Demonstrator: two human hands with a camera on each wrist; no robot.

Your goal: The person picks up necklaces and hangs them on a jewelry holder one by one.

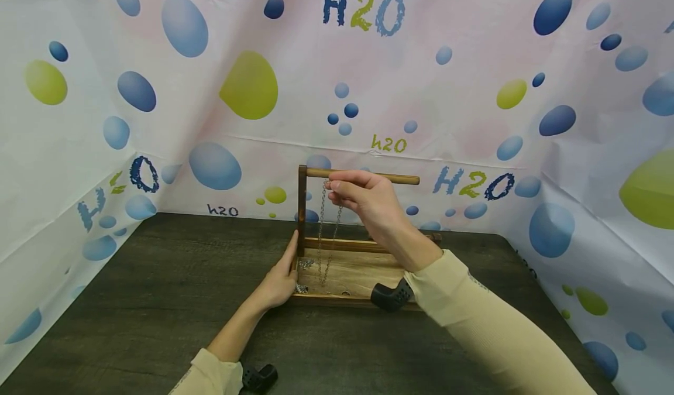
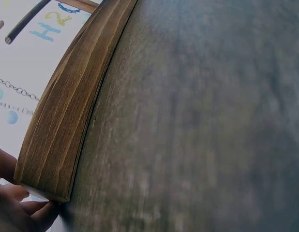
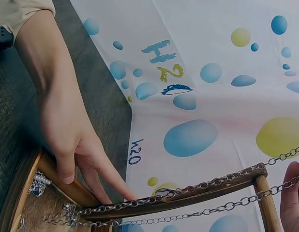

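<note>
My right hand pinches a silver link chain just in front of the wooden stand's top bar. Two strands dangle from its fingertips over the tray. In the right wrist view, the chain runs across the stand's dark upright, and part of the right hand shows at the edge. My left hand rests against the tray's left side, its fingers fairly straight and reaching toward the upright. In the left wrist view, fingers touch a corner of the brown wood.
Small silver jewellery lies along the tray's left end, with beads among it. A dark wooden table carries the stand. Behind it hangs a white backdrop printed with drops and lettering. Black wrist devices sit at both cuffs.
</note>
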